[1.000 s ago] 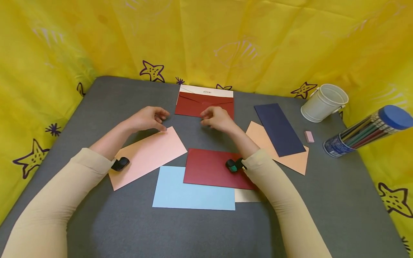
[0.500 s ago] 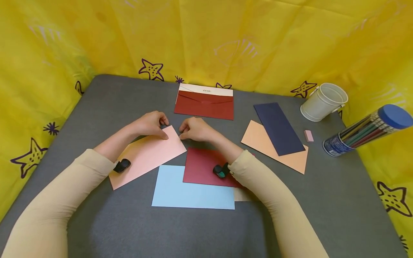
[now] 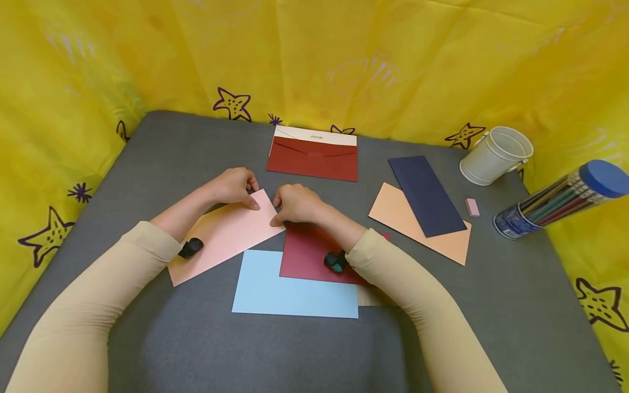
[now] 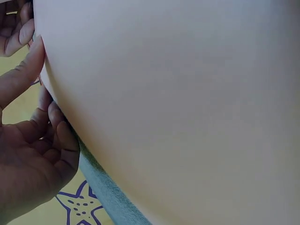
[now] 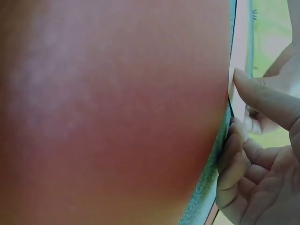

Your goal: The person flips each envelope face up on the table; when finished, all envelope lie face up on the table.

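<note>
A plain pink envelope lies slanted on the table at centre left. My left hand pinches its far long edge near the top corner, thumb on the upper face and fingers curled at the edge. At the right short edge, my right hand pinches the envelope between thumb and curled fingers. The left wrist view shows the left thumb on the pink paper and the other hand just beyond. A dark red envelope lies beneath the right forearm and fills much of the right wrist view.
A light blue envelope and a beige one lie partly under the dark red one. Red and cream envelopes lie at the back. Rightward are navy and peach envelopes, an eraser, a white bucket and a pencil tin.
My right hand has come left from near the back red envelope to the pink envelope's right edge and taken hold there. My left hand has shifted slightly right along the far edge.
</note>
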{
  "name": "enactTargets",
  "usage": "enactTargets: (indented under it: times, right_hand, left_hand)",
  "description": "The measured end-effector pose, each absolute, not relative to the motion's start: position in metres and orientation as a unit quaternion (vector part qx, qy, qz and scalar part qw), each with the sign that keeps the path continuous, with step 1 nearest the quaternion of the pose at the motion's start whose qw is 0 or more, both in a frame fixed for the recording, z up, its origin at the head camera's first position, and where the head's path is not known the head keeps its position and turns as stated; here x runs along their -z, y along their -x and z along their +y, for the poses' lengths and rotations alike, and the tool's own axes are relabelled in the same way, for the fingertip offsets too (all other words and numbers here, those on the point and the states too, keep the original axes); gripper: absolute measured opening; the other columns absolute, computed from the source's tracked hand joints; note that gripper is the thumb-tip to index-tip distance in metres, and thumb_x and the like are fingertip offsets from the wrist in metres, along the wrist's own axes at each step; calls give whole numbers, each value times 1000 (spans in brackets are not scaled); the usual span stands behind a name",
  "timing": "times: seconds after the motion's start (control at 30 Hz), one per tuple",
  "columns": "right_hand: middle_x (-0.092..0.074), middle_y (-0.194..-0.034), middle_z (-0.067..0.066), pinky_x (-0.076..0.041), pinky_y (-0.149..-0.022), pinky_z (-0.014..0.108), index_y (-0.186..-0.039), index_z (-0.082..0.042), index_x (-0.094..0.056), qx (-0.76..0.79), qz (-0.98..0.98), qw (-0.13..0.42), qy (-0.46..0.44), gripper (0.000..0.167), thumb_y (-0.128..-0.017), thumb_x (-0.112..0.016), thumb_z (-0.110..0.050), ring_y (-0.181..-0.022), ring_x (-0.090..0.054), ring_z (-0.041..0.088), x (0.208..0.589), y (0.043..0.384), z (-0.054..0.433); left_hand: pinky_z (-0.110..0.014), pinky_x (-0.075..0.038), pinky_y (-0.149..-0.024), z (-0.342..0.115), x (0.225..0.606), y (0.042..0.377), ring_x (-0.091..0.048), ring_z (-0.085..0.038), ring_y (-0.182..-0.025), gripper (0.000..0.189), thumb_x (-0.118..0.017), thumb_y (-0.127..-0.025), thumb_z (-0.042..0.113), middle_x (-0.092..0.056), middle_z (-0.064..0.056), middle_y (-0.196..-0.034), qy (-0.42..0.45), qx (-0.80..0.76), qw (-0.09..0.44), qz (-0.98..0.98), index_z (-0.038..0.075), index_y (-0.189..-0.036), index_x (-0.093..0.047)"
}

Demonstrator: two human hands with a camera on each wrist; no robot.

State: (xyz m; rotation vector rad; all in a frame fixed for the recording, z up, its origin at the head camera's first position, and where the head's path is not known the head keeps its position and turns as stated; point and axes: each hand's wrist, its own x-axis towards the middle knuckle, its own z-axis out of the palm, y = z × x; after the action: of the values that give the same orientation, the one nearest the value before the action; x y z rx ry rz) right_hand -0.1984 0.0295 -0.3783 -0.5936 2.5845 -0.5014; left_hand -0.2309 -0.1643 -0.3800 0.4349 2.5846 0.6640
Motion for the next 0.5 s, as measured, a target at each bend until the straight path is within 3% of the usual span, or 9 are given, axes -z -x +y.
enactTargets:
  times: [0.23, 0.37, 0.5]
  right_hand:
    - [-69, -96, 3, -48, -69, 26, -96, -10, -73, 230, 916, 247, 218, 29, -76, -85, -28, -85, -60, 17, 378, 204, 34]
    - [-65, -83, 2, -46, -62, 22, -93, -7, -70, 299, 894, 271, 193, 24, -76, -84, -19, -74, -57, 14, 377, 208, 40]
    - [-68, -79, 5, -52, -58, 22, -97, -4, -62, 385, 862, 291, 156, 27, -78, -80, -9, -64, -61, 12, 378, 212, 47]
  left_hand:
    - [-27, -47, -70, -160, 374, 230, -55, -24, -83, 37, -84, -77, 16, -62, -14, -95, -176, -257, 223, 924, -1, -101, -62]
    - [-25, -47, -69, -157, 367, 229, -58, -24, -83, 36, -82, -78, 13, -63, -15, -97, -177, -278, 213, 920, 0, -103, -60]
    - [-26, -48, -72, -155, 362, 230, -60, -25, -87, 37, -81, -79, 13, -65, -17, -102, -173, -293, 196, 920, 2, -107, -59]
